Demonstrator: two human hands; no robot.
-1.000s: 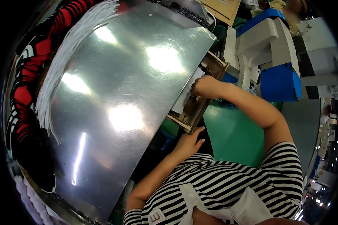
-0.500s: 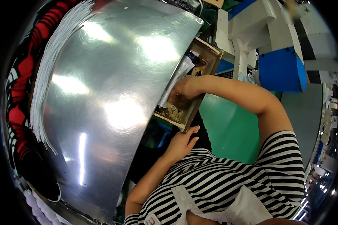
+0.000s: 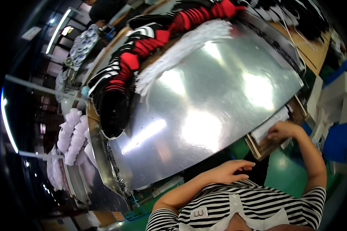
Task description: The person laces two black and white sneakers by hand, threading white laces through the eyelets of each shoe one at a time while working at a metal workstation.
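Observation:
My right hand (image 3: 282, 131) is over the pulled-out drawer (image 3: 259, 151) under the table's near edge, its fingers curled together. What they hold, if anything, is too small and blurred to make out. Inside the drawer, beside that hand, lies a whitish sheet or wrapped packet (image 3: 264, 127). My left hand (image 3: 233, 171) is in front of my body, left of the drawer's front corner, with its fingers apart and nothing in it. A bundle of white laces (image 3: 181, 56) lies along the far side of the shiny metal tabletop (image 3: 162, 111).
A row of red, black and white shoe uppers (image 3: 129, 61) lines the table's far edge. Purplish-white padded pieces (image 3: 74, 134) are stacked beyond its left end. At the right stand a blue bin (image 3: 337, 142) and pale machine parts (image 3: 337, 94). Green floor (image 3: 281, 165) shows below the drawer.
The view has swung left, showing more of the far edge. My right hand has risen from deep in the drawer. My left hand now appears apart from the drawer's corner.

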